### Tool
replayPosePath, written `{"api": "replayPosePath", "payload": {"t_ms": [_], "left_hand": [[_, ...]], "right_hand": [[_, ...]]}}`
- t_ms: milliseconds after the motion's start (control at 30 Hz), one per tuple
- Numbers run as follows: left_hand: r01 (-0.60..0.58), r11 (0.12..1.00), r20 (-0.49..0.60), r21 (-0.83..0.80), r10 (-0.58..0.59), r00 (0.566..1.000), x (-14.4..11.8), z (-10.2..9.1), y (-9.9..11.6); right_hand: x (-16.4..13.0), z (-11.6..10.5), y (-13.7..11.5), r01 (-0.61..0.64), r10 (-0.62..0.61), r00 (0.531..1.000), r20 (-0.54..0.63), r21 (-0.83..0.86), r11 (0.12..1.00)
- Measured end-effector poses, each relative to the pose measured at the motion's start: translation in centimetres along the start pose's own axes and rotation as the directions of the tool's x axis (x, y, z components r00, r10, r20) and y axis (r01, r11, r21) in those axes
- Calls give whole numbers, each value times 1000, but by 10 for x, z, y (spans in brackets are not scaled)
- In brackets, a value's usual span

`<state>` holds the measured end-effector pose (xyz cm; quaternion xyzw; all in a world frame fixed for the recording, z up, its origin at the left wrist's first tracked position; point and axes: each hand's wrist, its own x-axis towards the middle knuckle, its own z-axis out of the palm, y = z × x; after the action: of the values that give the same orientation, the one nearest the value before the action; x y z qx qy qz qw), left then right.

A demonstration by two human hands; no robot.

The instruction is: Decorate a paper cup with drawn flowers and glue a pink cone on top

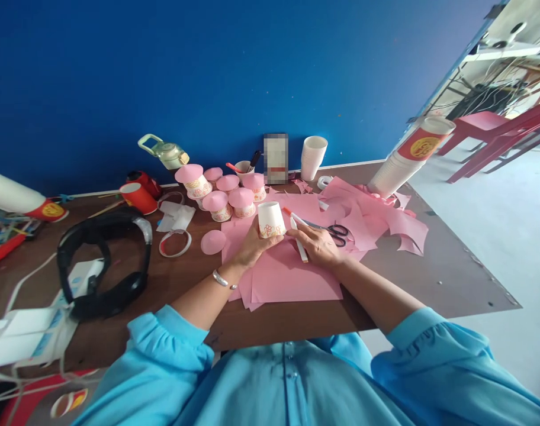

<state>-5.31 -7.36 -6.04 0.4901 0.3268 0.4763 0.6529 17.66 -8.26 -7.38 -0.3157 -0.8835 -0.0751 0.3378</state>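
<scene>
My left hand (252, 245) grips a small white paper cup (270, 219) with a flower print, held upside down on a pink paper sheet (288, 278). My right hand (317, 244) holds a white marker pen (299, 239) just right of the cup, its tip near the cup's rim. Black-handled scissors (336, 232) lie on the pink paper beyond my right hand. A cut pink paper disc (213, 241) lies to the left of my left hand.
Several cups capped with pink paper (228, 195) stand behind my hands. White cup stacks (313, 157) (403, 163), tape rings (175, 243), a red cup (138, 197), a green kettle (166, 152) and black headphones (103, 263) are on the brown table (430, 278). Pink scraps (385, 219) lie right.
</scene>
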Motion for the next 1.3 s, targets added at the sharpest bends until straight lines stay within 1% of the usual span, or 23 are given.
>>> {"api": "replayPosePath", "payload": {"t_ms": [100,200,300,433,500,633,700,767,833,900,967,1000,1100,1133,1200,1267,1300], "left_hand": [[-5,997,-33,77,8,999,-3,2,1],[-8,984,-56,176,18,998,-4,3,0],[-25,969,-69,244,43,997,-3,3,-2],[-45,932,-103,360,88,991,0,2,-7],[-63,910,-108,409,117,987,1,4,-9],[-85,902,-99,423,139,985,3,7,-9],[-67,900,-100,430,121,988,4,8,-7],[-42,905,-72,424,80,994,5,9,-4],[-31,906,-37,422,51,998,6,8,-2],[-35,896,-42,443,60,997,6,8,0],[-35,872,-71,489,80,994,5,8,2],[-28,861,-89,507,85,992,5,8,3],[26,851,-152,525,64,986,3,11,8],[45,849,-175,526,56,983,2,12,9],[77,834,-222,546,55,974,1,14,10],[100,800,-260,591,71,963,0,16,8],[107,781,-278,616,87,957,-1,17,6]], "right_hand": [[1,1,2,39,-40,999,12,12,999],[1,3,4,29,-30,999,31,37,999],[-1,3,6,-43,40,998,46,70,997],[-5,-5,8,-172,165,984,73,107,979],[-8,-10,8,-190,180,979,91,123,974],[-10,-13,7,-205,198,979,54,172,964],[-10,-11,7,-223,223,975,24,209,952],[-11,-8,7,-245,251,968,7,250,937],[-11,-6,6,-279,288,957,11,289,916],[-9,-7,3,-335,343,939,35,330,883],[-3,-11,-1,-415,420,904,79,392,821],[1,-13,-4,-464,467,877,107,435,772],[21,-17,-13,-578,591,782,198,587,567],[28,-17,-15,-583,612,762,212,637,505],[41,-10,-18,-557,635,741,218,728,400],[49,1,-19,-512,658,716,234,816,267],[50,7,-19,-492,676,696,244,847,201]]}}
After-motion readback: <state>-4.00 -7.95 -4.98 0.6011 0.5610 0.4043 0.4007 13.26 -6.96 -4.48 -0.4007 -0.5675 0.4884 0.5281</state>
